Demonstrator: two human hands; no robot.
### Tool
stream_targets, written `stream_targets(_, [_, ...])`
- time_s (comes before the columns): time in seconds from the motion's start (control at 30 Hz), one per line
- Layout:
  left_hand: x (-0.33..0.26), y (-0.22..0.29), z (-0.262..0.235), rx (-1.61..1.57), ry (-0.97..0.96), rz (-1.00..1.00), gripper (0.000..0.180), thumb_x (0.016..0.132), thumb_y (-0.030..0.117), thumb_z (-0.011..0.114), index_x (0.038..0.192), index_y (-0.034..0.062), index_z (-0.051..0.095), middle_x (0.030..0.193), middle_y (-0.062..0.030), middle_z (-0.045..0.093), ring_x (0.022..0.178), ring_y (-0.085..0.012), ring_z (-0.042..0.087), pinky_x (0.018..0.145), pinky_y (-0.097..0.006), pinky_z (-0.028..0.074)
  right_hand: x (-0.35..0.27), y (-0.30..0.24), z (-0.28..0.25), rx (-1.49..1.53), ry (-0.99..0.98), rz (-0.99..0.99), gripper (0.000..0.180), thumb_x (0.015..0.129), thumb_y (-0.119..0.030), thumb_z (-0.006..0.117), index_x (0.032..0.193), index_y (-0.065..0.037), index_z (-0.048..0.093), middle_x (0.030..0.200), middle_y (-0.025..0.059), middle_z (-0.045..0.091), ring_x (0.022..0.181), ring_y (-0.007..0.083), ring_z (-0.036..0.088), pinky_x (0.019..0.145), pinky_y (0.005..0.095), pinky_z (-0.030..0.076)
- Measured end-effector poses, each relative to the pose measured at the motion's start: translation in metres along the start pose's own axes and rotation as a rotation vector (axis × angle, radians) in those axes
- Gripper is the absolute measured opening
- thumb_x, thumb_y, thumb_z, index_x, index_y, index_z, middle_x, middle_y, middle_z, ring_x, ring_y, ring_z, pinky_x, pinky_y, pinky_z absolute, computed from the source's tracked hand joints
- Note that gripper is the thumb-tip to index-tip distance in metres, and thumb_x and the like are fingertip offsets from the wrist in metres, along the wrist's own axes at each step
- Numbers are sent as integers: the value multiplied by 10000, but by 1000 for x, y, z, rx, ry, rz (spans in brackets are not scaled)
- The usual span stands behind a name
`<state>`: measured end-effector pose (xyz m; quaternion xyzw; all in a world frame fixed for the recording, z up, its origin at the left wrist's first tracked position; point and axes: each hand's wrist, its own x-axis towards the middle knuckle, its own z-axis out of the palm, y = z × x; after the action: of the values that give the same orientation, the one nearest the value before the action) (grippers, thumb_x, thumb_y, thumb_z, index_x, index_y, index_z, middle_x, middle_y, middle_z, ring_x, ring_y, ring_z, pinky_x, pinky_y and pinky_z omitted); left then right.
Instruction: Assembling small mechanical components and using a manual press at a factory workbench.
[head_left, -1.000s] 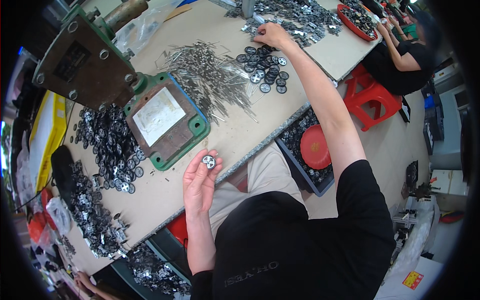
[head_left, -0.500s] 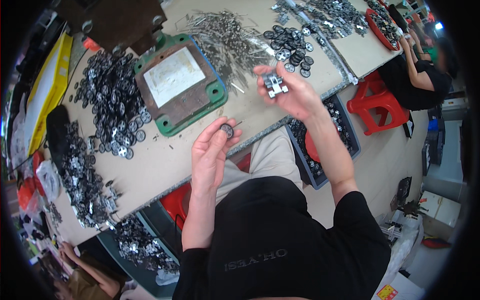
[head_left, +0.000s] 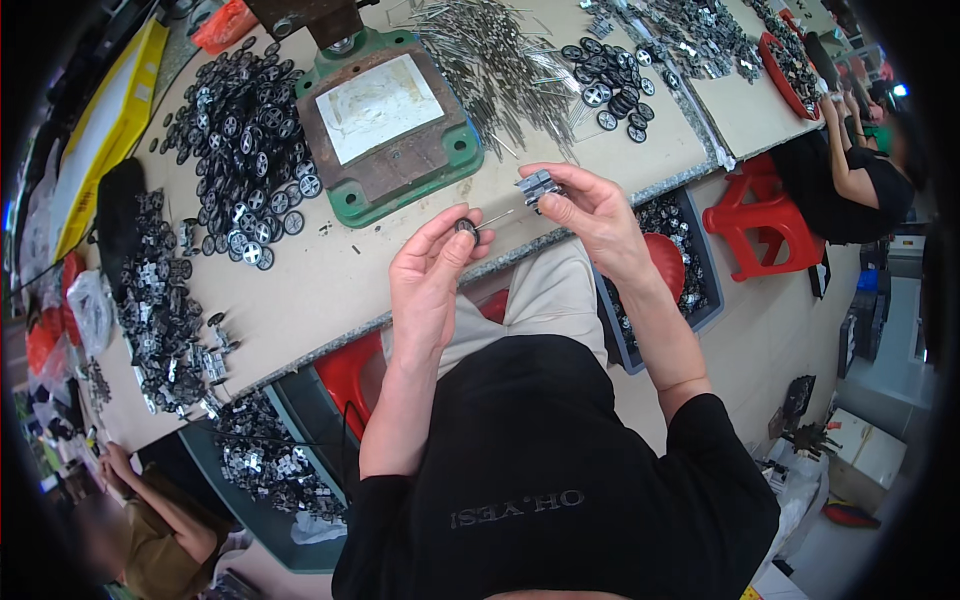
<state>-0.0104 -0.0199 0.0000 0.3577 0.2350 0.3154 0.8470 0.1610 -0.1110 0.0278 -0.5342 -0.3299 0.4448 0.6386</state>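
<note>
**Wheel meeting axle at the bench edge**

We are pinching a small black wheel (head_left: 466,228) between the thumb and fingertips of our left hand (head_left: 428,275). Our right hand (head_left: 590,212) is closing around a small grey metal part (head_left: 537,186), and a thin pin (head_left: 497,217) is reaching from it toward the wheel. We judge we are midway through fitting wheel onto pin; the next move calls for lining the hub hole up squarely.

Just beyond both hands the green-based press plate (head_left: 385,125) is sitting on the table (head_left: 320,280). Beyond the right hand, loose pins (head_left: 500,60) are lying heaped. Far off to the left a flat yellow box (head_left: 100,130) is lying; its markings are too small to tell.
</note>
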Motion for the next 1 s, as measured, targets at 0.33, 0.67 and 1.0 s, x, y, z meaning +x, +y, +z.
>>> stream_targets(0.33, [-1,-2,2,71,0,28,290,878,53,552,1157,-22,526,1082,-141,602,922,-204,616,813,-302,495,0,4,7,104,23,-23,338,853,-30,581,1179,35,519,1159,115,571,986,113,553,849,246,450])
stream_targets(0.67, [-2,-7,3,94,53,115,278,813,-43,604,1087,-50,561,1043,-127,611,913,-196,624,819,-278,504,0,16,7,14,78,-98,338,859,-43,582,1184,27,523,1151,120,580,946,115,565,817,258,467])
stream_targets(1.0, [-8,-5,11,206,69,230,289,794,-81,610,1080,-71,569,1015,-139,621,909,-193,624,828,-271,499,2,22,-1,209,45,41,308,865,-54,574,1165,4,544,1132,126,592,893,129,581,743,267,480])
